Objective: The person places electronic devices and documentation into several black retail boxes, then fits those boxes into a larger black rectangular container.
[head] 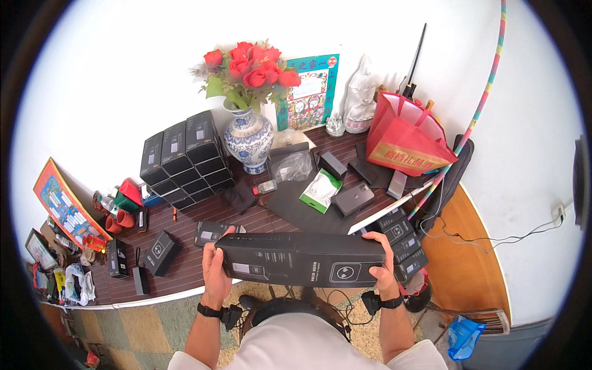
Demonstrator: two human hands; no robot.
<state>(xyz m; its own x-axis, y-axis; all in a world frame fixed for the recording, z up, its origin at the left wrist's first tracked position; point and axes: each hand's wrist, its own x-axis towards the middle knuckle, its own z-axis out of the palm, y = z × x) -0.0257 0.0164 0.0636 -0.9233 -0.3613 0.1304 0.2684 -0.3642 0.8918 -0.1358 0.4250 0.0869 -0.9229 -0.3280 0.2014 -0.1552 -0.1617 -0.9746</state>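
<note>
Between my two hands, black printed cardboard boxes [300,259] are held lengthwise, end to end, over the table's front edge; a seam shows near their middle. My left hand [218,268] grips the left end, thumb on the near face. The right end is clasped by my right hand [383,266], fingers over the top and thumb in front. Just behind my left hand a similar black box [215,231] lies on the dark striped table [175,286]. More such boxes stand to the left, one showing a square emblem [162,252], beside a small black case with a strap [141,280].
Stacked black boxes [185,162] stand beside a blue-and-white vase [249,141] of red flowers. Further right are a green-and-white packet [322,190], a phone box [354,200] and a red gift bag [407,138]. More boxes [400,236] lie below the table's right edge.
</note>
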